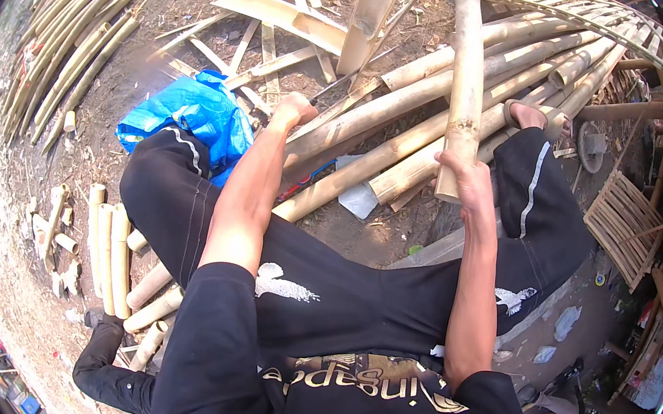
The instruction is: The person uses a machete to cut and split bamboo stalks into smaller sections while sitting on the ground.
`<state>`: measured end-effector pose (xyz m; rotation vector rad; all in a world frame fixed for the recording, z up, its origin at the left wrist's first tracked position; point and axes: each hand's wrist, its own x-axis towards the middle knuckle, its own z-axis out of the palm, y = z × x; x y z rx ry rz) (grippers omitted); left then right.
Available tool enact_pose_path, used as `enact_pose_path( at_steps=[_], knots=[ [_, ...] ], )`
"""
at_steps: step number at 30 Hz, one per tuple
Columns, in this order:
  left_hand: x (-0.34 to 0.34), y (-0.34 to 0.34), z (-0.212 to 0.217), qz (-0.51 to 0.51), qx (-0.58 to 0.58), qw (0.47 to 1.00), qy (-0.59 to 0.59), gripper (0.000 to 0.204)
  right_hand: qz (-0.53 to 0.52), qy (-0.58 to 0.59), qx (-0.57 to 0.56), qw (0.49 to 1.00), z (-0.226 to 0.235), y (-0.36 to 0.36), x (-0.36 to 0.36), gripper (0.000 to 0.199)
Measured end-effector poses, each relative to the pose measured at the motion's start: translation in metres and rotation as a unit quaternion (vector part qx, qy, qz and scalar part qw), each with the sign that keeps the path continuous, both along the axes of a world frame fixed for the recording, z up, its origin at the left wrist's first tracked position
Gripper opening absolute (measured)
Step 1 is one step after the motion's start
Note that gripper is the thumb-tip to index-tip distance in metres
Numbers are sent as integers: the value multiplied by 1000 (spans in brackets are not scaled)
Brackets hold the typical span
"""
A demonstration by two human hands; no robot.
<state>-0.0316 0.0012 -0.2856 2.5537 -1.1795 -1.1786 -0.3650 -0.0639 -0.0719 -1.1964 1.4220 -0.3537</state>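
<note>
My left hand point(294, 108) is closed around the dark handle of a long knife point(337, 86), its thin blade seen almost edge-on. The blade reaches toward an upright bamboo piece point(371, 15), split open along its length; I cannot tell whether they touch. My right hand point(467, 181) grips a thick bamboo length point(466, 74) near its lower end and holds it upright. Behind and under that length, several long bamboo poles point(421, 101) lie aslant between my legs.
A crumpled blue plastic sheet point(192, 117) lies by my left knee. Split bamboo strips point(276, 57) litter the ground ahead. Stacked poles point(95, 0) lie at far left, short bamboo lengths point(110, 249) nearer. A slatted bamboo panel point(626, 225) stands at right. Other people sit behind me.
</note>
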Motion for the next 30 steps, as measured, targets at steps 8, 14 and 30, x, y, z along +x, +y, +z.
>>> enact_pose_path(
  at_steps=[8,14,30],
  knots=[
    [30,25,-37,-164,51,983,-69,40,-68,-86,-377,920,45,0,50,13],
    [32,23,-37,-235,104,962,-88,29,177,180,123,960,-63,47,17,66],
    [38,36,-78,-61,84,994,-45,41,11,13,-185,983,-27,39,31,36]
  ],
)
